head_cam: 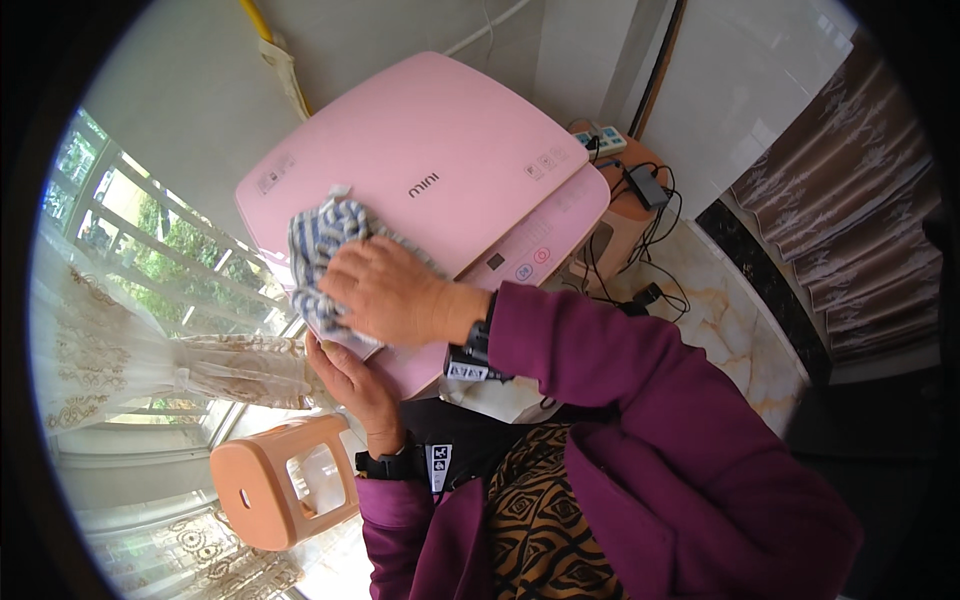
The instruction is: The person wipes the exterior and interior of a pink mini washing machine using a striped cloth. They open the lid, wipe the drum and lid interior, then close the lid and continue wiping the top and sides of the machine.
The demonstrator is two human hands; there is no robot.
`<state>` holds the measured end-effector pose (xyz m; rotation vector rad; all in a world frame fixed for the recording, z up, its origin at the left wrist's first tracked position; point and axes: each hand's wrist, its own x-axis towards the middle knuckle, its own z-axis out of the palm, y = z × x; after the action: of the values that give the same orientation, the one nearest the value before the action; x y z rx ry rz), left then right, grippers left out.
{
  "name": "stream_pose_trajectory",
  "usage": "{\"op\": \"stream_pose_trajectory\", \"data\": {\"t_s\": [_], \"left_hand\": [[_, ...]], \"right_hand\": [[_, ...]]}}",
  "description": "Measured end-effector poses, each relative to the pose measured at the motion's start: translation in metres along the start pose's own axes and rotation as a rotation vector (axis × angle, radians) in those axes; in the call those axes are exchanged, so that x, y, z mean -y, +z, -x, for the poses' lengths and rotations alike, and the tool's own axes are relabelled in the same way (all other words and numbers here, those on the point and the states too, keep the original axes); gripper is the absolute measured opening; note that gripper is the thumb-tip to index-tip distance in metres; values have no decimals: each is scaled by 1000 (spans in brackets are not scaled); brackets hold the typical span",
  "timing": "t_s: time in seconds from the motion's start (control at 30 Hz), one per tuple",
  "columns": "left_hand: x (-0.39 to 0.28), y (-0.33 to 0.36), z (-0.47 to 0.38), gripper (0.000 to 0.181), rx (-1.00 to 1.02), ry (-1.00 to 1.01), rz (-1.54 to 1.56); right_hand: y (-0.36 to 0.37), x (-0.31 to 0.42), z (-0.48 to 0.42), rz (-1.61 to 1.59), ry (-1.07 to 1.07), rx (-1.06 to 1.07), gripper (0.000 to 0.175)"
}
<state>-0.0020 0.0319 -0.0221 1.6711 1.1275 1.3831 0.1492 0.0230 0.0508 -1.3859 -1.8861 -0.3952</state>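
Note:
A pink mini washing machine (450, 127) with a wide lid stands in front of me. Its control strip (521, 259) carries a small dark display and round buttons on the side nearest me. My right hand (386, 289) presses a bunched blue, grey and white striped cloth (322, 229) onto the lid near its left edge. Part of the cloth is hidden under the palm and fingers. Lower down, my left hand (360, 386) holds the machine's near left corner, some fingers hidden behind the edge. Black bands with patterned tags circle both wrists.
An orange plastic stool (251, 495) is at the lower left, beside a barred window with sheer curtains (247, 367). To the right, a power strip (600, 142), a black adapter (646, 187) and tangled cords rest on another orange stool (615, 232). Cords trail onto the marble-patterned floor (720, 330).

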Motion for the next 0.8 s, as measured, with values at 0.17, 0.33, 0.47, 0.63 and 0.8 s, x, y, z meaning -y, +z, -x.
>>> {"op": "stream_pose_trajectory", "data": {"t_s": [0.17, 0.33, 0.47, 0.63, 0.8], "left_hand": [[-13, 1, -2, 48, -6, -4, -6], [-22, 3, -3, 46, -15, 27, -33], [-23, 1, -4, 49, 8, 9, -49], [-23, 1, -3, 51, 11, -18, -50], [-23, 3, -3, 51, -5, -27, 5]], "right_hand": [[-11, -76, -7, 136, 153, 50, 33], [-62, -160, 21, 290, 380, 29, 36], [-106, -183, 58, 348, 454, 6, 38], [-126, -149, 94, 356, 427, -53, 41], [-116, -95, 99, 316, 366, -72, 43]]}}
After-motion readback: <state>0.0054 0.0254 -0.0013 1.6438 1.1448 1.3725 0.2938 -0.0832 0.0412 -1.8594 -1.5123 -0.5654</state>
